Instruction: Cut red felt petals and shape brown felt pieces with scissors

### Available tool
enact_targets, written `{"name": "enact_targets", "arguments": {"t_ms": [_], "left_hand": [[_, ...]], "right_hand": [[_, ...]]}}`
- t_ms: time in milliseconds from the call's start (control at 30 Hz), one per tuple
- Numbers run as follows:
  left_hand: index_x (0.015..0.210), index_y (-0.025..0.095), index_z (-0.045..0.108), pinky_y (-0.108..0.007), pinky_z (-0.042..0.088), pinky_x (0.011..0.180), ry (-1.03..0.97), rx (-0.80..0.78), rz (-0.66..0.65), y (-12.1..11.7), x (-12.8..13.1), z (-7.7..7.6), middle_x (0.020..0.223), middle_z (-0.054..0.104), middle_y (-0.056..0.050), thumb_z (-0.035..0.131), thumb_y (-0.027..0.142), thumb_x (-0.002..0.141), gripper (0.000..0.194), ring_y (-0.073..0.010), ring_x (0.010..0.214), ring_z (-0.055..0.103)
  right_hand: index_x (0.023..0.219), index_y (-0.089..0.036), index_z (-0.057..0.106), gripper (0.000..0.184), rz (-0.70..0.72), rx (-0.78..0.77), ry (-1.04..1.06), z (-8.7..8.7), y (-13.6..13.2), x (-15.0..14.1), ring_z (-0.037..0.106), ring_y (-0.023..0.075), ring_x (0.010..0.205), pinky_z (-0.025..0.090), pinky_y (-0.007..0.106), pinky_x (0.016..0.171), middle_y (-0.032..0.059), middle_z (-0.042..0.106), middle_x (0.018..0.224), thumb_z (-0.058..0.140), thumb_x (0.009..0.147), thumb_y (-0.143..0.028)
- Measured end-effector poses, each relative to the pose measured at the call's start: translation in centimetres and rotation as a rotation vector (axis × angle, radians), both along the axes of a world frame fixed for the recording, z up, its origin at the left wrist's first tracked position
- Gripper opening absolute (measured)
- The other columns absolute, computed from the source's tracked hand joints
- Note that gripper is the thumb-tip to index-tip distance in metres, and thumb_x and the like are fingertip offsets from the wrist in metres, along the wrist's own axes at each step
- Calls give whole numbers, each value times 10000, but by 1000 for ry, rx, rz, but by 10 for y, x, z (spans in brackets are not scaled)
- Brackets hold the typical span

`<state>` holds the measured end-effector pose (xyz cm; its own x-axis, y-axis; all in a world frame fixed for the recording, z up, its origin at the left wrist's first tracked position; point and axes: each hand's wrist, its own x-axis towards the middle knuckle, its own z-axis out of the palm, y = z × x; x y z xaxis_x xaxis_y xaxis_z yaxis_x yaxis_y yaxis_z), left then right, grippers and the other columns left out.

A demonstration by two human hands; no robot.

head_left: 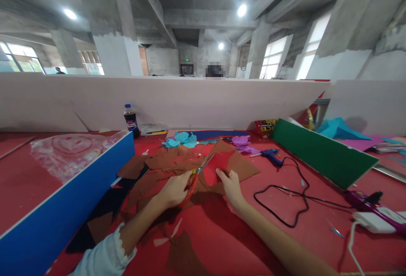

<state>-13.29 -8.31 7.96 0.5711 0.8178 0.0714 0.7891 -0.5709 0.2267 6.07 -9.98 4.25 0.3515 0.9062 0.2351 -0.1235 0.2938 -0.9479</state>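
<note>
Left hand (176, 188) grips scissors (199, 170); right hand (232, 185) pinches red-and-brown paper (237, 164) extending just beyond it.

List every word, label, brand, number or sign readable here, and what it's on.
"CES", seemingly part of a word, on the red packet; remaining lettering unclear.
Bottle label: Pepsi-style logo, lettering too small to read surely.
Green lit sign at the back: too small to read.
Red-marked plastic: no readable letters.
</note>
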Motion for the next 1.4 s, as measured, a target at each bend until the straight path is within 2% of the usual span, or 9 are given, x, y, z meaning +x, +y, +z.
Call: {"name": "enact_targets", "arguments": {"t_ms": [200, 467, 633, 933, 1267, 1400], "left_hand": [[1236, 217, 328, -287, 408, 775, 14, -2, -18, 2, -3, -2, 1133, 573, -70, 379, 221, 784, 456, -232, 999, 556], [1254, 218, 295, -303, 416, 756, 56, 11, 14, 3, -2, -3, 1144, 563, -76, 374, 194, 774, 488, -237, 1001, 551], [1267, 216, 288, -315, 405, 790, 73, -2, 20, 2, -1, -1, 1182, 539, -81, 383, 184, 765, 512, -241, 1033, 534], [1231, 202, 336, -314, 415, 737, 67, 10, 22, 0, 0, 2, 1100, 590, -90, 370, 209, 787, 445, -257, 951, 578], [1222, 233, 306, -322, 422, 724, 41, 43, -12, 5, -3, -7, 1100, 591, -64, 376, 201, 772, 456, -250, 968, 569], [1235, 199, 307, -340, 422, 739, 58, 50, 2, 6, -3, -9, 1134, 571, -86, 368, 204, 765, 473, -266, 996, 554]], "right_hand": [[638, -142, 552, 203, 10, 9, 6, -3, 4, 2, 432, 105, 539, 352, 229, 535, -26, 524, 567, 589, 673, -339], [706, -128, 592, 232, 47, 8, -64, -9, 5, 4, 471, 124, 591, 372, 238, 564, 12, 579, 648, 572, 695, -359], [694, -128, 583, 241, 52, -1, -72, -9, 5, 3, 465, 125, 585, 374, 234, 556, 8, 566, 629, 569, 695, -368], [675, -125, 572, 254, 65, -25, -67, -10, 5, 4, 440, 111, 550, 347, 223, 522, -3, 550, 599, 566, 696, -378], [719, -127, 591, 259, 75, -7, -19, -10, 4, 3, 482, 123, 586, 378, 239, 565, 7, 588, 652, 578, 688, -384], [679, -131, 581, 241, 85, -12, -23, -9, 3, 0, 463, 118, 561, 363, 239, 549, -7, 562, 609, 585, 675, -372]]}}
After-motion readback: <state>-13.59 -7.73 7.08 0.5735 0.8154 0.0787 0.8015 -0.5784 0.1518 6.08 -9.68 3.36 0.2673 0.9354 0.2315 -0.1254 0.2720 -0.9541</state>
